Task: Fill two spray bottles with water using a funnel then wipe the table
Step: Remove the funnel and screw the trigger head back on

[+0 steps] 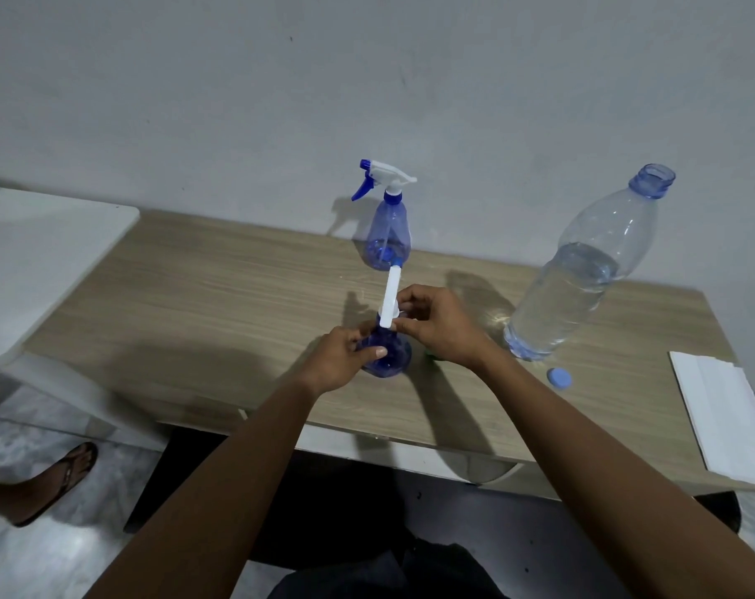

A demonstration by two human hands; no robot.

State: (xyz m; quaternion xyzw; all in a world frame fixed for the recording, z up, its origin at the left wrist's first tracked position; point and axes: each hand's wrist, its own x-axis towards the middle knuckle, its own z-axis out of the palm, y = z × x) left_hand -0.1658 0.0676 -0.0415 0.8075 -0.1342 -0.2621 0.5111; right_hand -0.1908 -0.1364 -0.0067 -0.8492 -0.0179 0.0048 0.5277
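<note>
The wooden table (220, 296) stood against a pale wall, with a white surface (43, 252) just beside its left end. On the table's right part stood 1 large clear water bottle (579, 278), uncapped and roughly half full. A folded white sheet (730, 417), cloth or paper, lay at the right edge, well apart from the hands.

There were 2 blue spray bottles. The far spray bottle (388, 227) stood upright near the wall with its trigger head on. The near spray bottle (386, 358) stood at the table's middle, and the left hand (341, 361) gripped its body with curled fingers. The right hand (440, 326) pinched the base of the white spray head (391, 296) at that bottle's neck. A small green object (429, 355) showed under the right hand, mostly hidden.

The blue cap (558, 377) lay on the table just in front of the water bottle.
</note>
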